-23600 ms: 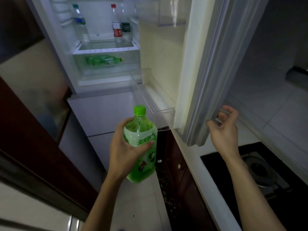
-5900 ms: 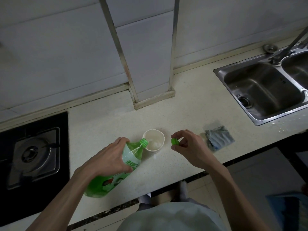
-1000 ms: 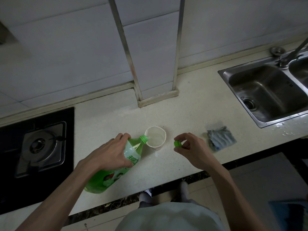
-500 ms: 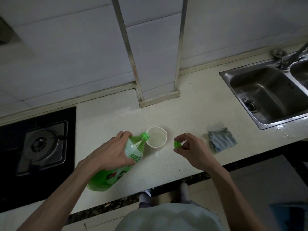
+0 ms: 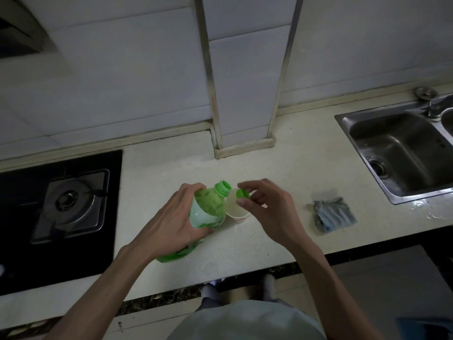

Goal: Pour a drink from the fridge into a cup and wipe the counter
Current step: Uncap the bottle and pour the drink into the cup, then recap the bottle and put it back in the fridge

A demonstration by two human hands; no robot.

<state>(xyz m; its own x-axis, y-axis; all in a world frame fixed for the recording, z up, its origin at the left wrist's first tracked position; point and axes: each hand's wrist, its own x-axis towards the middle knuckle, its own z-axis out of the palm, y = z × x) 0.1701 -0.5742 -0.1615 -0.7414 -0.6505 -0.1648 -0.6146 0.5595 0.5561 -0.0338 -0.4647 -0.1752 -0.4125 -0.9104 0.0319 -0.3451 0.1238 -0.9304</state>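
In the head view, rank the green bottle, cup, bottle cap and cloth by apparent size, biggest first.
1. green bottle
2. cloth
3. cup, partly hidden behind the bottle
4. bottle cap

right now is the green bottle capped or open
Open: the bottle has a bare threaded neck, and the right hand pinches the green cap beside it.

Dim, flat indoor light with soft shadows; wide-angle bending curves the edges, corners darken, and fine detail looks slightly soft

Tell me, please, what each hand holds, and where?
The left hand grips the bottle around its upper body; right hand pinches the cap by its edge.
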